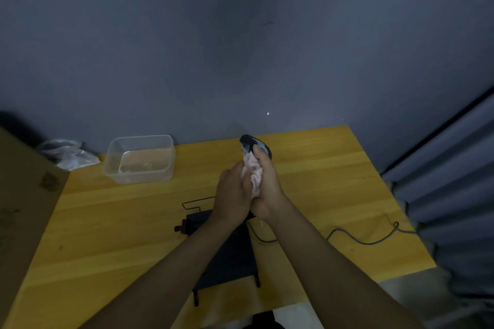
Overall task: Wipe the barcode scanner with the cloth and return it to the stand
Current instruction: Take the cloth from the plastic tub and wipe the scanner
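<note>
Right hand (268, 189): its grip is clenched around the lower part of the barcode scanner, thumb lying up along the body, with part of the cloth trapped under the fingers.
Left hand (232, 195): cupped against the right hand, pressing the cloth to the scanner's handle; fingers curled over the fabric, so this grip is closed on the cloth.
Cloth (252, 175): pale pink, bunched between the two palms and wrapped around the middle of the scanner.
Barcode scanner (251, 143): dark, held upright in the air above the table, only its rounded head showing over the cloth and thumb; the handle is hidden by the hands.
Stand (227, 262): dark, lying on the table directly below the forearms, with a thin wire frame showing at its far left edge; the scanner is held clear above it.
Cable (361, 240): dark cord running over the table from under the right wrist toward the right edge.
Table (107, 222): yellow wood grain, set against a grey wall.
Plastic container (140, 159): clear, open-topped, at the far left of the table, well apart from the hands.
Plastic bag (69, 153): crumpled, clear, just left of the container.
</note>
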